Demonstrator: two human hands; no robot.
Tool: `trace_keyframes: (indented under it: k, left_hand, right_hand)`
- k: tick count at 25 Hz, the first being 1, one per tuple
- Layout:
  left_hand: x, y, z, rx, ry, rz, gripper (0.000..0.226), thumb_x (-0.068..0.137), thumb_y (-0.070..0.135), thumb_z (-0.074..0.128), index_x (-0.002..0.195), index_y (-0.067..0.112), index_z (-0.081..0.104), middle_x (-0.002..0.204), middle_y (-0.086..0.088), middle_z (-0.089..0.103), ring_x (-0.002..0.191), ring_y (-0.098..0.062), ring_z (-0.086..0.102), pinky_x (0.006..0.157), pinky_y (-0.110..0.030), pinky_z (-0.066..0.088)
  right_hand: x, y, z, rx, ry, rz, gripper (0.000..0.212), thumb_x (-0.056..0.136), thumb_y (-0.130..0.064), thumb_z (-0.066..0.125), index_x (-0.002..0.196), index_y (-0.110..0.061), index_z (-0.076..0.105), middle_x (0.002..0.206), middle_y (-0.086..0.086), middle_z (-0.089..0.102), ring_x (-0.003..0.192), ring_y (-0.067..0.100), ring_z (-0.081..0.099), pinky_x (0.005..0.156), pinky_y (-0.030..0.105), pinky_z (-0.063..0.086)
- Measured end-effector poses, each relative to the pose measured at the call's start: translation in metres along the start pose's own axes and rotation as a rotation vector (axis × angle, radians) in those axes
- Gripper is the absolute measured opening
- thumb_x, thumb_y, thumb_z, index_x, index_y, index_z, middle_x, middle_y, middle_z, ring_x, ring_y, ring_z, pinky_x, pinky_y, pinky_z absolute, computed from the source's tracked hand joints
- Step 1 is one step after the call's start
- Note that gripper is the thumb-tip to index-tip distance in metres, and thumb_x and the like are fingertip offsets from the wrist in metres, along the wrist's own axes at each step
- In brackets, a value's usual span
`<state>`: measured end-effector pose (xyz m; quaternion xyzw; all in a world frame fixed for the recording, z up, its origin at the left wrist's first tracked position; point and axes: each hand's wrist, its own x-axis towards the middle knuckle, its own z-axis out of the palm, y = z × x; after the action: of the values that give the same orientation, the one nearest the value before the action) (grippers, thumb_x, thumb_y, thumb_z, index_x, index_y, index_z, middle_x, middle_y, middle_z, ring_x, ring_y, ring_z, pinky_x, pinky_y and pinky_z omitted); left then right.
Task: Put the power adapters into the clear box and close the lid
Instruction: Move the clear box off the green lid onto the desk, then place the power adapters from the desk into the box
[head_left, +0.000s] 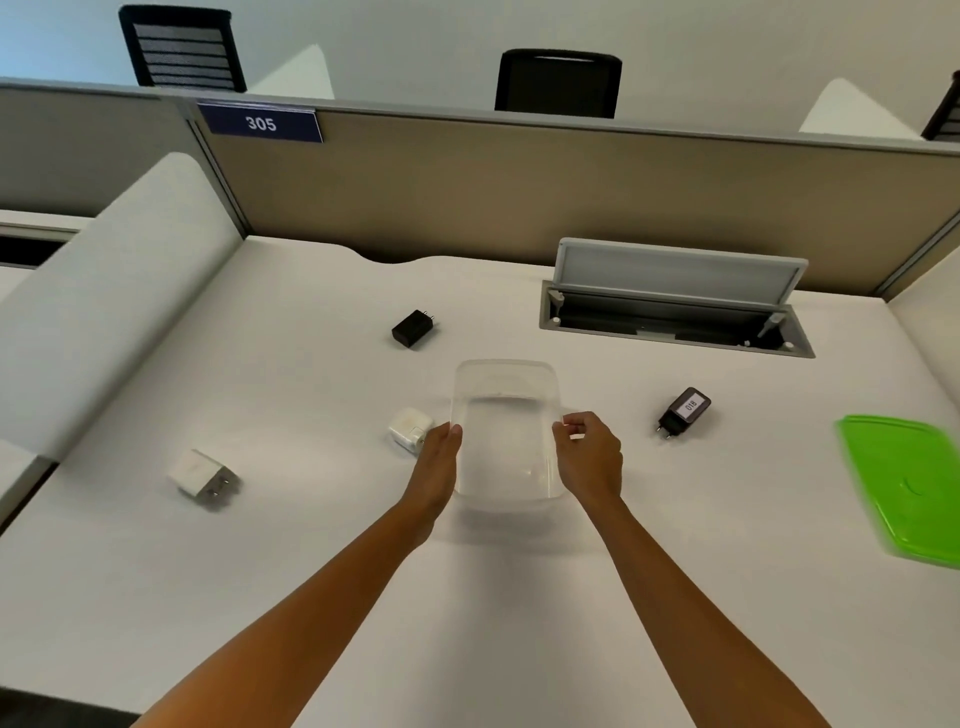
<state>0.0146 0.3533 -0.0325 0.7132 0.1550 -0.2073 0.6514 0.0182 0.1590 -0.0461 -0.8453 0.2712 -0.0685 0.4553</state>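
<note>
1. Two bare forearms reach in from the near edge of the white table (311, 571), nearest the camera; both hands meet at the clear box (504, 395)
2. Left hand (434, 467): flat, fingers (451, 434) straight and together, pressed along the box's left wall; not curled round anything
3. Right hand (592, 457): fingers (569, 423) bent, thumb and fingertips pinching the rim of the box's right wall
4. Clear box sits open and upright on the table between the two hands, nothing inside it that shows; its far end extends beyond the fingertips
5. White square adapter (410, 430) lies just left of the left fingers, close to touching the hand; contact cannot be told
6. White pronged adapter (203, 477) lies well to the left of the left hand, prongs pointing toward the near edge
7. Black adapter (413, 328) lies beyond the left fingertips, apart from the box, prongs pointing away
8. Dark adapter with a white label (684, 413) lies right of the right fingers, well apart, round pins toward the near edge
9. Green lid (904, 488) lies flat far to the right of the right hand, blurred, cut by the frame edge
10. Open cable hatch (675, 301) is set in the table beyond the right fingers; a partition with a plate marked 305 (260, 123) stands behind
</note>
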Motion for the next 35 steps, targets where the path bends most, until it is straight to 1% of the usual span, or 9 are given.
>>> trace_keyframes:
  k: [6,9,11,15,18,23,27,30,35]
  left_hand:
    - [0.007,0.002,-0.006,0.006,0.048,0.001,0.041,0.104,0.037,0.035,0.142,0.025,0.041,0.139,0.001,0.048,0.128,-0.02,0.046,0.114,-0.043,0.037]
    - [0.012,-0.001,-0.011,0.034,0.061,0.024,0.042,0.103,0.036,0.038,0.144,0.025,0.039,0.143,0.0,0.047,0.131,-0.022,0.046,0.114,-0.044,0.036]
    - [0.013,-0.003,-0.012,0.071,0.091,0.036,0.043,0.103,0.034,0.038,0.145,0.025,0.037,0.146,-0.001,0.046,0.133,-0.024,0.045,0.115,-0.046,0.036]
    - [0.01,-0.01,-0.01,0.122,0.132,0.073,0.042,0.104,0.026,0.038,0.145,0.022,0.037,0.146,-0.002,0.047,0.134,-0.024,0.045,0.114,-0.042,0.036]
    - [0.011,-0.014,-0.008,0.079,0.164,0.028,0.038,0.104,0.026,0.038,0.141,0.022,0.042,0.142,-0.006,0.051,0.13,-0.027,0.048,0.111,-0.042,0.039]
    - [0.015,-0.017,-0.014,0.028,0.164,0.04,0.032,0.102,0.029,0.045,0.133,0.028,0.052,0.136,-0.005,0.055,0.124,-0.027,0.054,0.108,-0.045,0.045]
    - [0.012,-0.014,-0.015,-0.037,0.165,-0.009,0.031,0.099,0.032,0.051,0.13,0.032,0.054,0.134,-0.001,0.058,0.122,-0.026,0.055,0.104,-0.053,0.047]
    - [0.009,-0.013,-0.015,-0.054,0.148,-0.045,0.034,0.099,0.03,0.052,0.133,0.03,0.052,0.134,-0.002,0.057,0.117,-0.026,0.055,0.096,-0.051,0.053]
    - [0.007,-0.012,-0.015,-0.092,0.128,-0.117,0.041,0.1,0.027,0.049,0.141,0.025,0.049,0.144,-0.006,0.049,0.127,-0.033,0.049,0.085,-0.055,0.058]
  right_hand:
    - [0.034,0.017,-0.014,0.021,-0.163,-0.012,0.033,0.085,-0.051,0.055,0.092,-0.021,0.067,0.093,-0.001,0.072,0.086,0.023,0.07,0.079,0.038,0.056]
    - [0.075,0.027,-0.055,-0.258,-0.069,-0.172,0.024,0.09,-0.024,0.059,0.11,-0.013,0.062,0.102,0.007,0.071,0.096,0.028,0.065,0.082,0.038,0.051]
    - [0.107,0.036,-0.087,-0.54,-0.034,-0.283,0.04,0.083,-0.003,0.062,0.123,-0.01,0.056,0.116,0.011,0.065,0.109,0.034,0.057,0.089,0.043,0.047]
    - [0.152,0.067,-0.116,-0.942,-0.267,-0.334,0.055,0.079,0.005,0.07,0.129,-0.011,0.054,0.136,0.013,0.055,0.128,0.035,0.048,0.105,0.044,0.039]
    - [0.163,0.08,-0.116,-0.956,-0.331,-0.299,0.045,0.08,0.002,0.071,0.122,-0.007,0.059,0.128,0.015,0.059,0.118,0.034,0.055,0.1,0.041,0.045]
    - [0.157,0.081,-0.118,-1.118,-0.267,-0.403,0.035,0.082,-0.019,0.072,0.116,-0.015,0.06,0.113,0.008,0.063,0.1,0.028,0.059,0.084,0.034,0.046]
    - [0.143,0.061,-0.117,-0.842,-0.431,-0.212,0.041,0.084,-0.023,0.073,0.12,-0.009,0.059,0.116,0.014,0.062,0.102,0.032,0.059,0.087,0.037,0.044]
    - [0.11,0.021,-0.103,-0.565,-0.381,-0.344,0.038,0.083,-0.026,0.074,0.115,-0.01,0.06,0.106,0.011,0.063,0.09,0.028,0.057,0.077,0.033,0.041]
    - [0.034,-0.068,-0.06,-0.53,-0.525,-0.566,0.041,0.08,-0.034,0.075,0.117,-0.024,0.059,0.106,0.0,0.06,0.092,0.022,0.057,0.078,0.036,0.047]
